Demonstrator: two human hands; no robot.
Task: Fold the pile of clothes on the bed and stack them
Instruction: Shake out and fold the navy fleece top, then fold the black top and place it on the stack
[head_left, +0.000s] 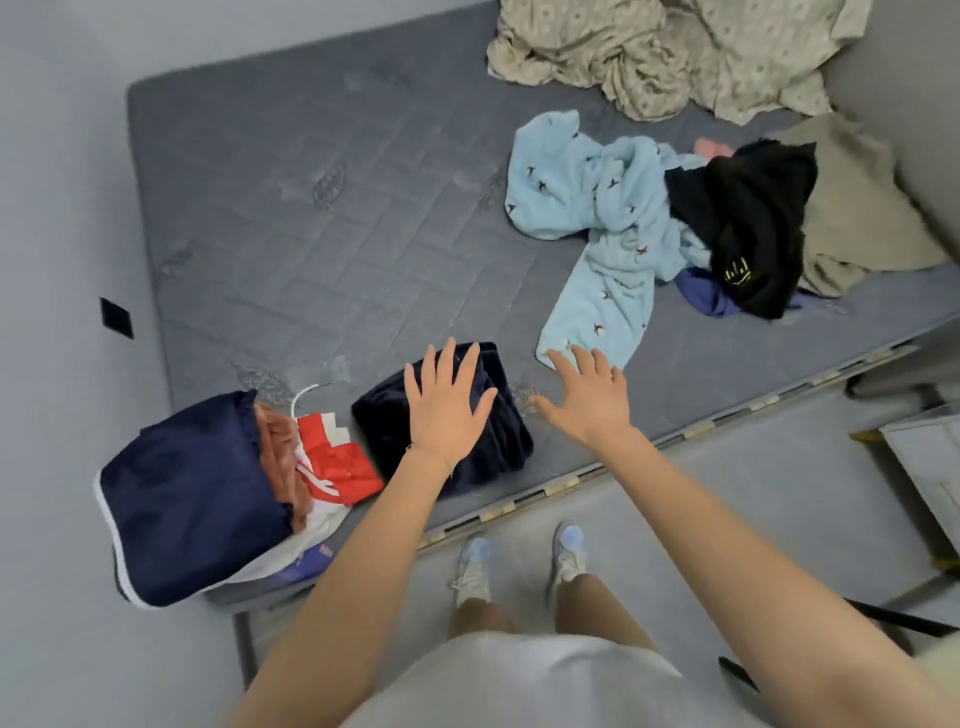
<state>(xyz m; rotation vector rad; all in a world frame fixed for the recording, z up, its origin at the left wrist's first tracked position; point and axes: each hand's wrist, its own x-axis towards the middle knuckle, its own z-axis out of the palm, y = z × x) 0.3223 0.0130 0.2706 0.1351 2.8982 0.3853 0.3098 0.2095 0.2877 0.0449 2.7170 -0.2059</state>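
The left hand (447, 410) lay spread-fingered over the folded dark navy fleece garment (441, 415); the right hand (587, 395), fingers wide, reached toward the crumpled light-blue patterned pyjamas (587, 208), holding nothing

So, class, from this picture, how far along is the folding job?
Done: a folded stack sits at the near corner of the mattress. In hand: the left hand is over a folded navy garment; the right hand reaches toward the light blue garment. Left: that, the black garment and others lie crumpled.
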